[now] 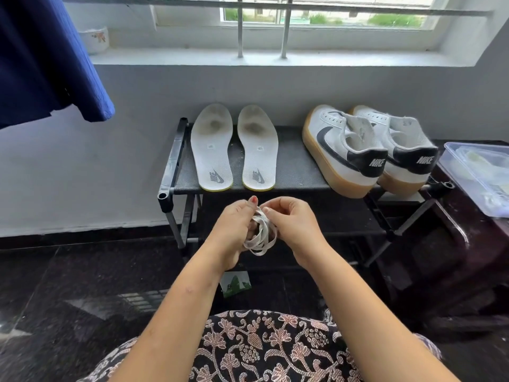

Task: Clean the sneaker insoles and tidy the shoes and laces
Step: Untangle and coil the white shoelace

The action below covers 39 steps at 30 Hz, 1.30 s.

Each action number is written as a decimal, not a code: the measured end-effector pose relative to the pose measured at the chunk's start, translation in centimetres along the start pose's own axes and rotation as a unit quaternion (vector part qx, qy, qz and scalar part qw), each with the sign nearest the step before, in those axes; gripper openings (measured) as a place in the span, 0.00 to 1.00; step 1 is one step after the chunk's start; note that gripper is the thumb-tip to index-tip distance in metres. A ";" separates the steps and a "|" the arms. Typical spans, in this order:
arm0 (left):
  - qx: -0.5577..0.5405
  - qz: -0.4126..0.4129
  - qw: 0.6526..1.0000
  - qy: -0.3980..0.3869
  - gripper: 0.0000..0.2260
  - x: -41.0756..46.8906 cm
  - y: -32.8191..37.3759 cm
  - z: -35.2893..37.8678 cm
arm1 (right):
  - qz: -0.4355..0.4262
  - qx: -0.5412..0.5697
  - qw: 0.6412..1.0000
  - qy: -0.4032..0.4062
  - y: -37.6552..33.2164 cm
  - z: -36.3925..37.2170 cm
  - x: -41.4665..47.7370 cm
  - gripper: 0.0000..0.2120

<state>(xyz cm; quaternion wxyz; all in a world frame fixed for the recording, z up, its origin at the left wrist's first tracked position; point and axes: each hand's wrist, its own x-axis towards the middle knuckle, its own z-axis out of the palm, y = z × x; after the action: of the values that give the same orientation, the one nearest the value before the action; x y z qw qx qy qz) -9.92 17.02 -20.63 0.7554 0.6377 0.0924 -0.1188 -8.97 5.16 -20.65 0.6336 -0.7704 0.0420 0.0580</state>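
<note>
Right now: you're on the laces, coiling them into a tidy bundle; I read this as the tidying half of the job.
Left hand (237,224): your fingers are curled round the lace bundle (261,235), thumb pressed on top of it.
Right hand (292,224): your fingertips pinch a strand at the top of the coil, right beside the left thumb.
Laces: white, held in mid-air between your hands, loops drooping below them. One lace or both? Hard to say from this angle.
Next move: it calls for tucking that pinched end so the loops lock. Keep the left grip firm or the coil may spring open, then find it a spot on the rack.
Floor: a small green-and-white packet (234,285) lies under your wrists.
Shoe rack (292,161): low and black, just beyond your hands, with bare shelf between insoles and shoes.
Left insole (212,150) and right insole (257,150): side by side on the rack's left, heels towards you, grey smudges at the forefoot, so cleaning looks unfinished.
Sneakers (341,150): the pair sits on the right, heels towards you, pressed together, apparently unlaced.
Plastic box (479,175): clear, on the dark cabinet at far right.
Window sill (248,57): at the back behind bars, with a bowl (93,38) on its left end and a blue cloth (46,56) hanging in front of it.
</note>
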 end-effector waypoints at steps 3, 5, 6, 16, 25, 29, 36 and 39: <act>-0.002 0.011 0.998 0.065 0.15 0.6 -0.5 -0.2 | -0.004 -0.012 0.998 -0.059 -0.1 0.5 -0.2 0.15; -0.007 0.016 0.994 0.104 0.15 0.8 -0.7 -0.5 | -0.014 -0.020 0.994 -0.108 -0.1 0.9 -0.6 0.15; -0.011 0.019 0.993 0.116 0.15 0.8 -0.6 -0.6 | -0.020 -0.019 0.992 -0.123 -0.2 1.1 -0.9 0.13; -0.047 0.026 0.990 0.130 0.15 0.2 -0.9 1.3 | -0.129 -0.176 0.976 0.000 -1.6 0.5 -2.1 0.15; -0.003 0.099 0.994 -0.048 0.11 -2.7 0.5 6.2 | -0.067 0.031 0.995 0.073 -3.4 -6.7 -4.2 0.08; 0.032 0.113 0.991 -0.067 0.10 -2.1 1.8 10.4 | -0.051 0.078 0.992 0.087 -2.5 -11.3 -5.0 0.08; 0.107 0.151 0.972 -0.142 0.08 -0.5 3.8 21.1 | -0.051 0.137 0.983 0.109 -2.8 -22.5 -5.8 0.09; 0.111 0.152 0.966 -0.175 0.09 0.9 4.4 25.6 | -0.042 0.133 0.981 0.132 -3.2 -27.4 -5.0 0.07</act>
<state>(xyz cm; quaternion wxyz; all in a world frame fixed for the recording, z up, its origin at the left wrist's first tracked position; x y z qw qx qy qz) -8.09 -7.61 -12.42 0.6936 0.6934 -0.1531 -0.1212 -12.47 -21.14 -11.62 0.7208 -0.6814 0.1007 -0.0772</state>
